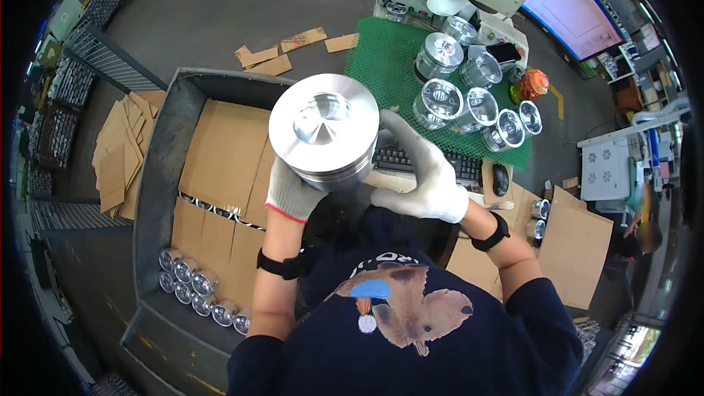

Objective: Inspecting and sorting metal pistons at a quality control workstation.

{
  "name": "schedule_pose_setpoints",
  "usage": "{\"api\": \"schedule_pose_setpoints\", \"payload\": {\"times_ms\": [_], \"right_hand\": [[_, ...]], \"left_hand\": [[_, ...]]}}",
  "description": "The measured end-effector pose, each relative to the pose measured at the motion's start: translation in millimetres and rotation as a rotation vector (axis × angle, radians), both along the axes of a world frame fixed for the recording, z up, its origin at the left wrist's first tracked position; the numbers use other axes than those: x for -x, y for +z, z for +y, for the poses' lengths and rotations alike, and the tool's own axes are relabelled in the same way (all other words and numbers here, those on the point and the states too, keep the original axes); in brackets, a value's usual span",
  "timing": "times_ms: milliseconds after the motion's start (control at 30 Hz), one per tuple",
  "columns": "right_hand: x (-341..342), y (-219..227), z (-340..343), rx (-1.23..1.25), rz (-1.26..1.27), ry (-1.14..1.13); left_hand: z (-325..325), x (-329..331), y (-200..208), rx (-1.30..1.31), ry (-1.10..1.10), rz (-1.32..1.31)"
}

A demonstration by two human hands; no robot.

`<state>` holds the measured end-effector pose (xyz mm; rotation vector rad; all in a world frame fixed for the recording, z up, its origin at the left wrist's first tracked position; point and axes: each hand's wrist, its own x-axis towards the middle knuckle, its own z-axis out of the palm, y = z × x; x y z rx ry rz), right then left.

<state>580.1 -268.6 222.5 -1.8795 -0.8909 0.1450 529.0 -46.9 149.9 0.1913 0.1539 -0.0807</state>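
Observation:
A large silver metal piston [325, 123] is held up in front of my chest, its round, shiny top with a shallow hollow facing up. My left hand [292, 189], in a white knit glove with a red cuff edge, supports it from below and the left; most of those fingers are hidden behind it. Curved around the piston's right side is my right hand [425, 176], also in a white glove. Its fingertips meet the piston near the upper rim, and its thumb reaches toward the lower edge.
A grey metal bin [155, 176] lined with cardboard [224, 139] holds several pistons [204, 281] in its near left corner. More pistons [441, 99] stand on a green mat [381, 51], beside a keyboard [467, 167] and mouse [501, 180]. A monitor [572, 4] rises at far right.

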Motion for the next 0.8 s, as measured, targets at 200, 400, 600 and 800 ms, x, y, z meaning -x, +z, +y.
{"api": "schedule_pose_setpoints", "payload": {"times_ms": [200,400,600,800], "right_hand": [[-47.2,-43.5,-10.9,-0.574,1.127,-0.021],[-67.2,-134.7,-97.2,-0.912,1.564,-0.469],[-78.1,-108.8,-179.1,-0.849,1.262,-0.795],[-105.9,-115.5,-227.7,-0.979,1.215,-0.887]], "left_hand": [[-31.1,-47.4,20.3,-0.574,-0.034,0.268],[-81.3,-111.4,-33.5,-1.036,-0.418,-0.06],[-79.1,-285.7,-106.0,-1.003,-0.488,0.231],[-152.5,-365.7,-138.7,-1.037,-0.533,-0.049]]}}
